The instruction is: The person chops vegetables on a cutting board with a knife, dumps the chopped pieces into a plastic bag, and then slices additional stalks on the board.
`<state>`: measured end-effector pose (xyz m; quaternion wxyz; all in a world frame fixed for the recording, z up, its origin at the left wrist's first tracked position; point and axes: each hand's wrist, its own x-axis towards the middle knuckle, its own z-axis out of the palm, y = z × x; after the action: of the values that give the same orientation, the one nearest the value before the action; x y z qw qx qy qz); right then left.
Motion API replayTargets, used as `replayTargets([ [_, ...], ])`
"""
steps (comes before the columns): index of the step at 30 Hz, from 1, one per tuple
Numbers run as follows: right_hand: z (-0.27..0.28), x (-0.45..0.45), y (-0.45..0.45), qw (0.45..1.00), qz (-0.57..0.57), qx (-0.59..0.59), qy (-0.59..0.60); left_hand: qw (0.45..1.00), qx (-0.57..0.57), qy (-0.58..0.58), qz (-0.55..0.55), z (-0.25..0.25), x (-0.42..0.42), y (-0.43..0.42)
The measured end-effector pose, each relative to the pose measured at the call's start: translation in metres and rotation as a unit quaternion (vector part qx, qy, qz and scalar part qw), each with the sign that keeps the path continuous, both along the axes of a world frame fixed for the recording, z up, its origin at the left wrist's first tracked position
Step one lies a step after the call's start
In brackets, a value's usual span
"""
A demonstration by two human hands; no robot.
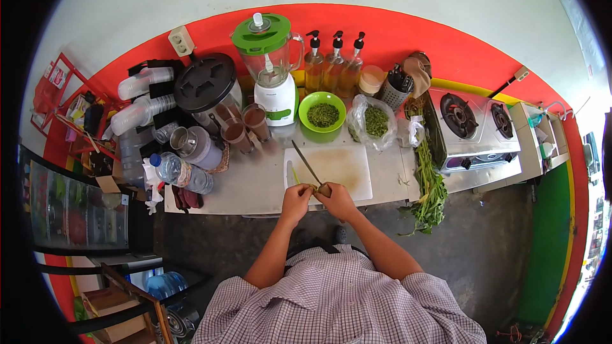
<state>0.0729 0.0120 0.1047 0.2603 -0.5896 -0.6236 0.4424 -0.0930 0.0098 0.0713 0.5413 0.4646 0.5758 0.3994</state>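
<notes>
Both hands meet over the front edge of a white cutting board (pixel 354 169). My right hand (pixel 336 201) is closed around the handle of a knife (pixel 306 162), whose blade points up and to the left over the board. A thin green stalk (pixel 294 175) is pinched in my left hand (pixel 297 202), close to the knife handle. Behind the board sit a green bowl (pixel 304 116) of chopped greens and a clear plastic bag (pixel 380 143) with more chopped greens.
Leafy stems (pixel 430 185) hang over the counter's front edge, left of a gas stove (pixel 481 130). A blender (pixel 275 99), pump bottles (pixel 333 67) and brown-filled cups (pixel 257 121) stand behind. Leftward is a water bottle (pixel 182 173).
</notes>
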Motion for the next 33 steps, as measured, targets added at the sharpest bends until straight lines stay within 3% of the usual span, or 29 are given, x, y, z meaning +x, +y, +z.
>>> replayTargets([
  [7, -0.028, -0.009, -0.012, 1.000, -0.009, 0.009, 0.019, 0.988, 0.058, 0.141, -0.040, 0.001, -0.017, -0.011],
  [12, -0.025, -0.006, -0.018, 0.999, -0.038, 0.028, -0.006, 0.982, 0.077, 0.169, -0.031, -0.012, -0.028, -0.010],
  [15, -0.020, 0.001, -0.011, 0.995, -0.055, 0.021, -0.083, 0.979, 0.085, 0.179, -0.042, -0.022, -0.037, -0.006],
  [17, -0.019, 0.004, -0.008, 0.968, -0.046, 0.069, -0.238, 0.976, 0.092, 0.190, -0.056, -0.027, -0.040, -0.003],
  [20, -0.021, 0.003, 0.003, 0.959, -0.034, 0.062, -0.276, 0.955, 0.127, 0.258, -0.067, -0.031, -0.040, 0.007],
  [33, -0.035, 0.034, -0.066, 0.968, -0.209, 0.044, -0.130, 0.907, 0.244, 0.339, -0.053, -0.039, -0.010, 0.023],
])
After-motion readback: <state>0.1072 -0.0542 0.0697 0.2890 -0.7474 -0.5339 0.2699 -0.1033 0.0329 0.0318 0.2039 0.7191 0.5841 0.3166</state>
